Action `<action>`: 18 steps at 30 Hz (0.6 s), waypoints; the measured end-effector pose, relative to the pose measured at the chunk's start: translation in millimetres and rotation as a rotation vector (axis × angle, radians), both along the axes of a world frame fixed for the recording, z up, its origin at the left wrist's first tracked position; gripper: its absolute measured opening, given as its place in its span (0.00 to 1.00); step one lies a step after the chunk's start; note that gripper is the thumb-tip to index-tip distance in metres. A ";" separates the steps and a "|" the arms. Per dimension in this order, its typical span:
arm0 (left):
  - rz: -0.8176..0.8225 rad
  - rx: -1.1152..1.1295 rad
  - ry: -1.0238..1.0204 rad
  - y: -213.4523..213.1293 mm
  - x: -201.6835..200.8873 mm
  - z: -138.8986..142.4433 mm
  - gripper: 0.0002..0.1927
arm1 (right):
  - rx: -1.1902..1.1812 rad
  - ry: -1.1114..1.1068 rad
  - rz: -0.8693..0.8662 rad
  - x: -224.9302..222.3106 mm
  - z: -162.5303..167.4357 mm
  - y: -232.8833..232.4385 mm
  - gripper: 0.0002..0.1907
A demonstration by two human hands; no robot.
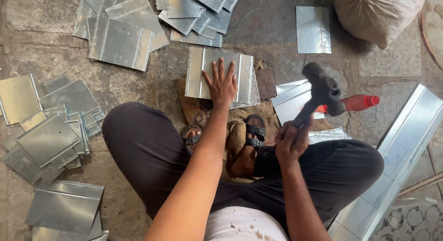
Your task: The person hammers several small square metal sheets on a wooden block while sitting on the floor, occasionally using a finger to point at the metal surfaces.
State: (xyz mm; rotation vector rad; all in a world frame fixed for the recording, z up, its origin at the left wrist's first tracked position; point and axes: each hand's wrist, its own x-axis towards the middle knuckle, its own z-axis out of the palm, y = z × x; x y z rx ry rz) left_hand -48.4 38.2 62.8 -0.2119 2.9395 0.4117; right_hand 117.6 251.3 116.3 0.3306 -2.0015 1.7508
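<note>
Head view, looking down at a person sitting cross-legged on a stone floor (138, 79). Left hand (222, 84) open, fingers spread, palm flat on a folded galvanised sheet-metal panel (198, 75) just ahead of the sandalled feet. Panel sits on a brown sack mat (189, 102), ribs running away from the person. Right hand (291, 140) closed round the handle of a black mallet (323, 91), head raised above floor level, right of the panel, not touching it. Red bottle (360, 102) lies behind the mallet head. Loose piles of similar panels (120, 38) at left and top. Long metal strip (401, 144) at right, tan sack (374, 12) top right.
</note>
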 end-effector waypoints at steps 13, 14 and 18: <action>0.028 0.009 0.100 0.6 4.3 -2.6 0.28 | 0.311 -0.331 -0.065 12.5 -17.4 11.9 0.28; 0.026 0.017 0.070 0.3 4.4 -4.7 0.28 | 0.240 -0.246 -0.054 14.4 -18.4 12.4 0.27; 0.021 0.050 0.032 -1.3 -0.6 -11.1 0.27 | 0.350 -0.140 -0.137 22.5 -27.3 5.6 0.24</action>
